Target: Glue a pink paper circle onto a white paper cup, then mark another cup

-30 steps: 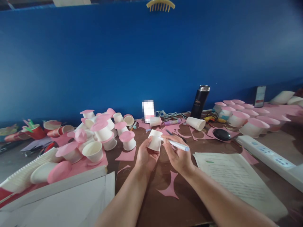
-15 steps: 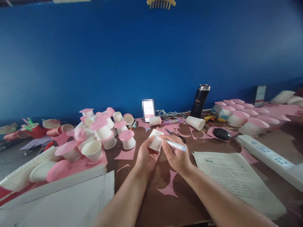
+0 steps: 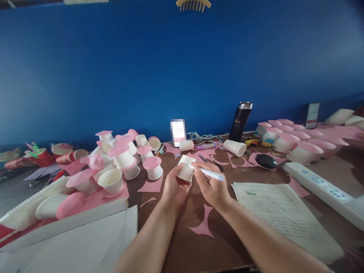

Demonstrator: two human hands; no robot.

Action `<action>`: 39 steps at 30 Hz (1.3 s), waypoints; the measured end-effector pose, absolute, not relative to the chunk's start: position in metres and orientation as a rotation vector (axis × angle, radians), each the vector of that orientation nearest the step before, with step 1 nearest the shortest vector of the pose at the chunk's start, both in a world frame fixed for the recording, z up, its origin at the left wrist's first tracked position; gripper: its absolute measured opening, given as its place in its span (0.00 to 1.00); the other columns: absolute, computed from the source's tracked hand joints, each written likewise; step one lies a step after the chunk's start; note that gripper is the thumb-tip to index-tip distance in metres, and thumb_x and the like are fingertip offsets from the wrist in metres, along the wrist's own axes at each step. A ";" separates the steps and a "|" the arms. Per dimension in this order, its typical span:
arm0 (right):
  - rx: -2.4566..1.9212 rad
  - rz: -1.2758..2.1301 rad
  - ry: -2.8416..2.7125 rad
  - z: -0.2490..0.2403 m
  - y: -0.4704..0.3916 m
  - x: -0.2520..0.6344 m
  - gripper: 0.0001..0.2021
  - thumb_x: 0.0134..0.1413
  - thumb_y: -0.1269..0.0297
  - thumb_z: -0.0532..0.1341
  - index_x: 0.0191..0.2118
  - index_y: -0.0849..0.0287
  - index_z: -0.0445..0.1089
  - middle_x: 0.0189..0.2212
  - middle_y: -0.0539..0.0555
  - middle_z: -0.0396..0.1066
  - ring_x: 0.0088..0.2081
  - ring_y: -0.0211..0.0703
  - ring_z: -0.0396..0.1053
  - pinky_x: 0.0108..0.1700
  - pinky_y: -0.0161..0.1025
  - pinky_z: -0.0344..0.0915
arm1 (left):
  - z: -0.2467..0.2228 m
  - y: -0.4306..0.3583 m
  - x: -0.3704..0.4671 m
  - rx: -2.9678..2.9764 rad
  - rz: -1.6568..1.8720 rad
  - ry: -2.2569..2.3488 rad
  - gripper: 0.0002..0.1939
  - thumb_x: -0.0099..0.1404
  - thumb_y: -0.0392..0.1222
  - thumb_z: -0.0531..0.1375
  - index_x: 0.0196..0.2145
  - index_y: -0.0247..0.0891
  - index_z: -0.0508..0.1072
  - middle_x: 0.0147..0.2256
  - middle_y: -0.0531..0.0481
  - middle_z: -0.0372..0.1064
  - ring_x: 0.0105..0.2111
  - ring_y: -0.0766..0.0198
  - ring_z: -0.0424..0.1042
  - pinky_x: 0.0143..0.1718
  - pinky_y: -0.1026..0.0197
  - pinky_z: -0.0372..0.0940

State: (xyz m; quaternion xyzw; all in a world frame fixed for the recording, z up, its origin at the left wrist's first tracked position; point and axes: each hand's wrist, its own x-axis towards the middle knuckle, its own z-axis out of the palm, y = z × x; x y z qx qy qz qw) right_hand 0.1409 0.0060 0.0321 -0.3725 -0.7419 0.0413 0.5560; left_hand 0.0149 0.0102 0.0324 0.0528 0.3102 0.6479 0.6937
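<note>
My left hand [image 3: 175,186] is closed around a white paper cup [image 3: 186,168], its fingers partly hidden behind it. The cup is held above the brown table, in the middle of the view. In my right hand [image 3: 212,185] there is a white pen [image 3: 210,174], its tip end at the right side of the cup. Whether the tip touches the cup, I cannot tell. Below my hands a pink paper scrap [image 3: 203,224] lies on the table. Scissors [image 3: 210,161] lie just beyond my right hand, partly covered by it.
Several white cups with pink paper discs [image 3: 152,167] crowd the left; more [image 3: 305,151] stand at the right. A stack of paper cups [image 3: 36,203] lies far left. A black flask [image 3: 240,121], a power strip [image 3: 318,184] and a written sheet [image 3: 281,216] are on the right.
The cup in my left hand is tilted or turned very slightly, and the pen tip has shifted a little along its side. Everything else looks the same.
</note>
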 end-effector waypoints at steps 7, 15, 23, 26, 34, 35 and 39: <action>-0.891 0.063 -1.736 0.032 0.006 0.141 0.08 0.60 0.66 0.55 0.41 0.55 0.71 0.36 0.53 0.76 0.40 0.45 0.73 0.45 0.44 0.66 | 0.034 0.011 0.012 0.098 1.449 0.659 0.08 0.53 0.31 0.63 0.34 0.34 0.72 0.29 0.50 0.73 0.26 0.67 0.72 0.24 0.67 0.64; -0.892 0.074 -1.725 0.033 0.008 0.142 0.08 0.59 0.67 0.55 0.41 0.56 0.71 0.36 0.53 0.76 0.39 0.45 0.73 0.45 0.44 0.66 | 0.038 0.010 0.011 0.076 1.477 0.672 0.08 0.53 0.32 0.64 0.34 0.34 0.71 0.29 0.51 0.73 0.27 0.68 0.72 0.25 0.68 0.65; -0.888 0.106 -1.682 0.034 0.008 0.143 0.09 0.59 0.66 0.55 0.41 0.56 0.71 0.36 0.54 0.76 0.40 0.46 0.73 0.45 0.45 0.67 | 0.039 0.010 0.012 0.069 1.480 0.697 0.08 0.53 0.32 0.63 0.33 0.34 0.71 0.29 0.51 0.73 0.26 0.68 0.72 0.23 0.68 0.64; -0.882 0.123 -1.646 0.036 0.008 0.144 0.09 0.59 0.67 0.56 0.42 0.56 0.71 0.37 0.55 0.76 0.40 0.46 0.72 0.45 0.46 0.67 | 0.039 0.009 0.014 0.091 1.494 0.698 0.08 0.53 0.31 0.63 0.33 0.35 0.71 0.30 0.50 0.73 0.27 0.67 0.72 0.23 0.68 0.63; -0.873 0.107 -1.641 0.036 0.010 0.145 0.09 0.59 0.68 0.56 0.43 0.55 0.70 0.39 0.54 0.75 0.42 0.45 0.71 0.49 0.47 0.64 | 0.040 0.008 0.017 0.107 1.478 0.735 0.08 0.53 0.31 0.64 0.33 0.33 0.72 0.31 0.49 0.74 0.27 0.67 0.73 0.23 0.68 0.64; -0.874 0.104 -1.639 0.036 0.010 0.144 0.09 0.59 0.68 0.56 0.43 0.55 0.71 0.39 0.54 0.75 0.41 0.45 0.71 0.49 0.47 0.64 | 0.040 0.008 0.018 0.106 1.480 0.738 0.08 0.53 0.31 0.64 0.33 0.33 0.72 0.31 0.49 0.74 0.27 0.67 0.73 0.23 0.68 0.64; -0.870 0.110 -1.641 0.037 0.010 0.144 0.08 0.58 0.69 0.57 0.42 0.56 0.71 0.37 0.54 0.76 0.40 0.45 0.72 0.48 0.46 0.64 | 0.040 0.008 0.018 0.105 1.483 0.742 0.08 0.53 0.30 0.64 0.33 0.33 0.72 0.31 0.48 0.74 0.27 0.67 0.73 0.24 0.68 0.64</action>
